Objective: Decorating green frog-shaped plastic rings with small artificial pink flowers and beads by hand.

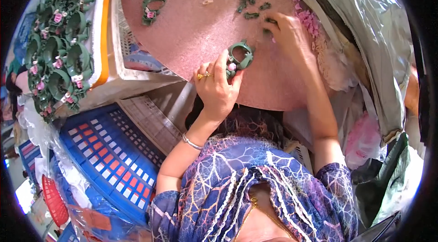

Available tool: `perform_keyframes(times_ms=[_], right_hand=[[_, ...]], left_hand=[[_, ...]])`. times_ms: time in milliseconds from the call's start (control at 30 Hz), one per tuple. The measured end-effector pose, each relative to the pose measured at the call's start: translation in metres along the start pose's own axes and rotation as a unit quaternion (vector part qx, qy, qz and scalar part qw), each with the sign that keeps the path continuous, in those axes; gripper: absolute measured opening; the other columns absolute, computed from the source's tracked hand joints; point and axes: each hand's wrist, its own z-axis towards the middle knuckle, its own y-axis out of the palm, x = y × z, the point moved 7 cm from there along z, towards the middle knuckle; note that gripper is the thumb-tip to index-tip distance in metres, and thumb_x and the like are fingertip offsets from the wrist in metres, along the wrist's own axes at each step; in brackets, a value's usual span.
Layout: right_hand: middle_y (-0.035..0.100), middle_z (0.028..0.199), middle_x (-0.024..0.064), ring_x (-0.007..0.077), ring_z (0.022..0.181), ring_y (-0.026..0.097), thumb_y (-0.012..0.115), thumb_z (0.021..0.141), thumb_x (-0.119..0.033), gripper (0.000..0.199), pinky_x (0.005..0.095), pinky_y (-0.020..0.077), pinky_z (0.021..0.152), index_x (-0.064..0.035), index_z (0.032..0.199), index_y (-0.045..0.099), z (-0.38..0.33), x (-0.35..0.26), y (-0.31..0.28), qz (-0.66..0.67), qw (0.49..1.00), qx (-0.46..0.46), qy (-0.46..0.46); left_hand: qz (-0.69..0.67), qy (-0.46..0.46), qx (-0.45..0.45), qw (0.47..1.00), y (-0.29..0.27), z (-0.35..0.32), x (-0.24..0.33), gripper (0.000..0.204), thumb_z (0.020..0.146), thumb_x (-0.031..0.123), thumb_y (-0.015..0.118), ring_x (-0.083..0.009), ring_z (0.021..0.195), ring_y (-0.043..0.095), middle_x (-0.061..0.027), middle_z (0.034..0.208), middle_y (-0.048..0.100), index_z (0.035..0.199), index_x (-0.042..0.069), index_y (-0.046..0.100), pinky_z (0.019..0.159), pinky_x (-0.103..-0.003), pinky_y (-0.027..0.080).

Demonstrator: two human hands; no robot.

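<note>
I see the left hand (216, 84) pinching the green ring (247, 61) by its flowered edge; that one-sided hold could let it tip. Ahead-right of it, the right hand (291, 32) (grip unclear to me) is near small green parts (251, 15).

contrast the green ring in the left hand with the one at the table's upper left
The held ring is in the left hand; the other ring lies untouched on the table. The held ring shows a paler pink ball, the other ring a deeper pink flower. Both are green.
</note>
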Motion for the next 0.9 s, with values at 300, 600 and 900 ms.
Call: perform_keyframes(times_ms=[300, 600, 900], right_hand=[[0.067, 0.102, 0.0199, 0.0378, 0.089, 0.068, 0.052, 0.081, 0.010, 0.031, 0.0456, 0.0539, 0.075, -0.0008, 0.106, 0.067, 0.008, 0.008, 0.016, -0.029, 0.996, -0.009, -0.086], [0.062, 0.078, 0.0045, 0.0097, 0.069, 0.057, 0.072, 0.081, -0.003, 0.015, 0.0271, 0.0475, 0.064, 0.0026, 0.090, 0.061, -0.013, -0.048, 0.009, 0.424, 0.895, -0.127, 0.053], [0.063, 0.073, 0.0035, 0.0087, 0.070, 0.056, 0.075, 0.075, -0.003, 0.013, 0.0257, 0.0458, 0.062, 0.0000, 0.082, 0.064, -0.023, -0.065, 0.025, 0.365, 0.908, -0.207, 0.004]], left_hand=[[-0.001, -0.016, -0.003, 1.000, 0.002, -0.002, -0.002, 0.070, 0.063, 0.019, 0.086, -0.0226, 0.086, 0.060, -0.0047, 0.099, 0.067, 0.125, 0.005, 0.056, 0.082, -0.039, 0.042], [-0.014, -0.023, -0.021, 0.999, -0.003, -0.001, -0.004, 0.063, 0.074, 0.026, 0.080, -0.0234, 0.083, 0.060, -0.0037, 0.098, 0.068, 0.126, 0.003, 0.055, 0.083, -0.039, 0.041], [-0.061, -0.035, -0.013, 0.997, -0.004, -0.002, -0.004, 0.061, 0.081, 0.027, 0.073, -0.0242, 0.079, 0.057, -0.0042, 0.087, 0.064, 0.132, 0.001, 0.052, 0.076, -0.039, 0.040]])
